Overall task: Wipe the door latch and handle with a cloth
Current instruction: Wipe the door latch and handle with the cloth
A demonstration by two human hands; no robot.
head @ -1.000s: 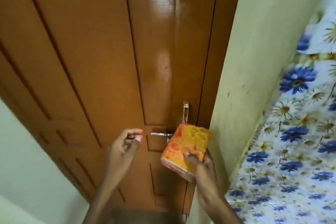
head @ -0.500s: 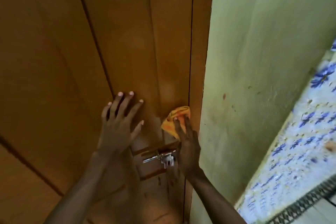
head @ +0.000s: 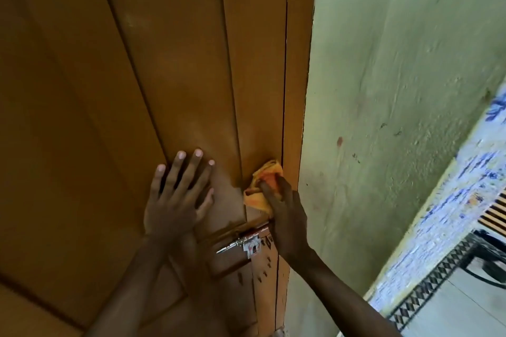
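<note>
1. Cloth (head: pixel 262 186): bunched under right hand (head: pixel 284 210); whatever it covers on the door (head: pixel 164 63) is hidden.
2. Latch (head: pixel 242 245): small, its right end hidden behind the right wrist.
3. Floral fabric (head: pixel 449 216): blurred, cut off by the right edge.
4. Both forearms cut off at the bottom edge.

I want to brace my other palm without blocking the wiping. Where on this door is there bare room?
Bare panel lies above and left of the left hand. Crowded: the strip by the door edge, where the right hand presses the cloth, and below it around the latch.
</note>
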